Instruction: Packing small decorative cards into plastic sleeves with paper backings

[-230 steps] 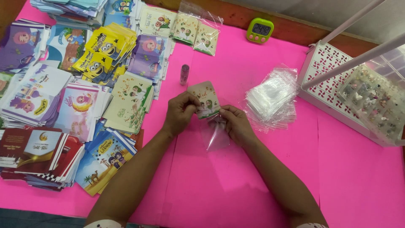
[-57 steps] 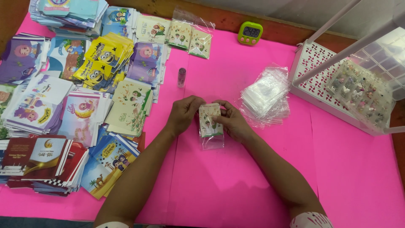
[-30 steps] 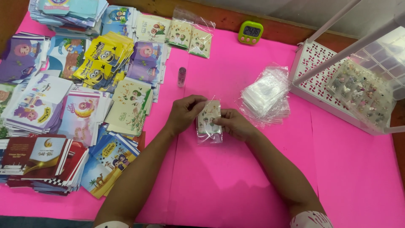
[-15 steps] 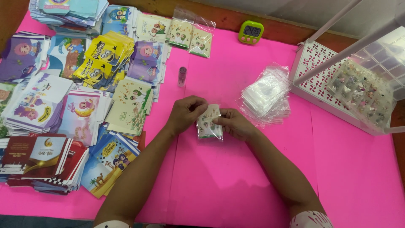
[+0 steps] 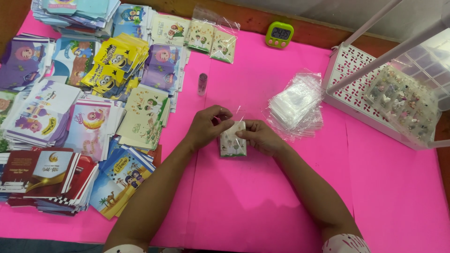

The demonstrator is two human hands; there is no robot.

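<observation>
My left hand (image 5: pixel 208 126) and my right hand (image 5: pixel 260 137) meet at the middle of the pink table (image 5: pixel 262 206). Between them lies a small stack of cream cards inside a clear plastic sleeve (image 5: pixel 233 140), flat on the table. Both hands pinch the sleeve's top edge, where its flap sticks up. A pile of empty clear sleeves (image 5: pixel 296 105) rests just right of my right hand. A small pink glue stick (image 5: pixel 202 84) stands beyond my left hand.
Piles of colourful small envelopes (image 5: pixel 84 93) cover the left side. Two filled sleeves (image 5: pixel 211 40) lie at the back, beside a green timer (image 5: pixel 279 34). A white perforated basket (image 5: pixel 356 89) with a clear compartment box (image 5: pixel 403 105) sits at the right.
The cards were held up beside the sleeve; now they are inside it and flat on the table. In the last second my fingers moved to the sleeve's top flap.
</observation>
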